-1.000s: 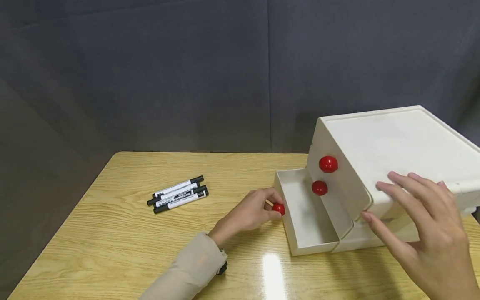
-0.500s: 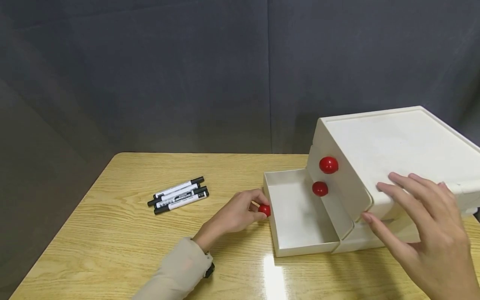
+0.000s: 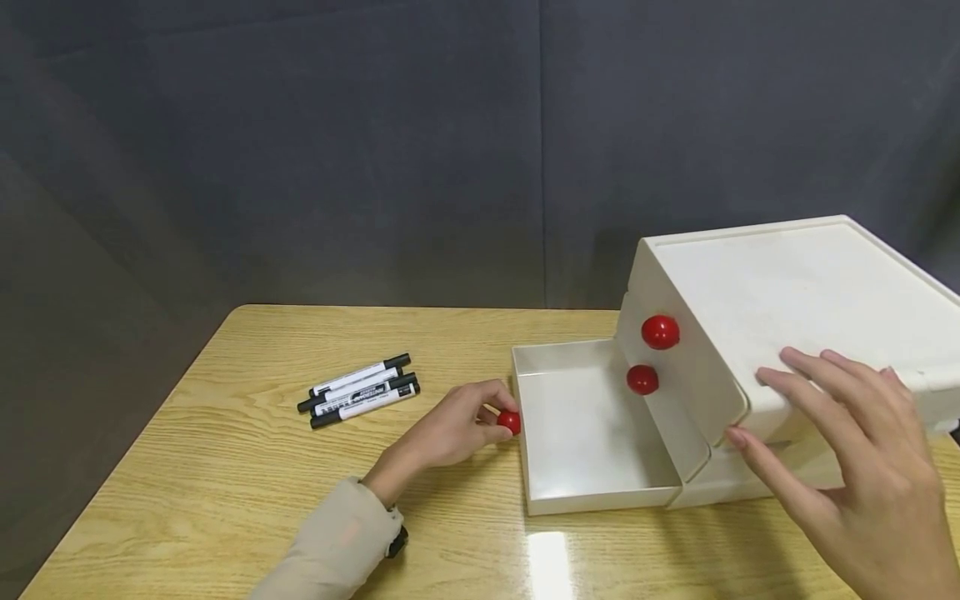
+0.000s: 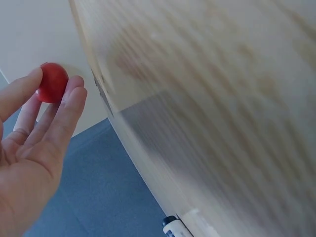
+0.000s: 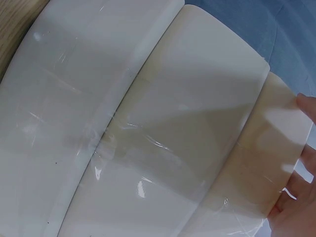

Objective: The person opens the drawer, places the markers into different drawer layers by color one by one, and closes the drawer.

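My left hand (image 3: 448,427) pinches the round red knob (image 3: 509,422) on the front of the pulled-out bottom drawer (image 3: 592,442). That drawer is white and shallow, with nothing seen inside. In the left wrist view, thumb and fingers are on either side of the knob (image 4: 53,83). The white drawer cabinet (image 3: 810,287) stands at the right, its two upper drawers shut. My right hand (image 3: 862,450) rests on its near top edge, fingers extended over the top and thumb by the front corner. The right wrist view shows the cabinet's side (image 5: 163,118) and part of the hand (image 5: 298,197).
Several black-and-white whiteboard markers (image 3: 362,392) lie together on the wooden table (image 3: 225,467), left of the drawer. Two more red knobs, an upper one (image 3: 660,332) and a lower one (image 3: 642,380), stick out from the cabinet front. A dark curtain (image 3: 390,158) hangs behind.
My left hand has moved left with the knob, and the bottom drawer has slid further out of the cabinet. The right hand has stayed at the cabinet's edge.
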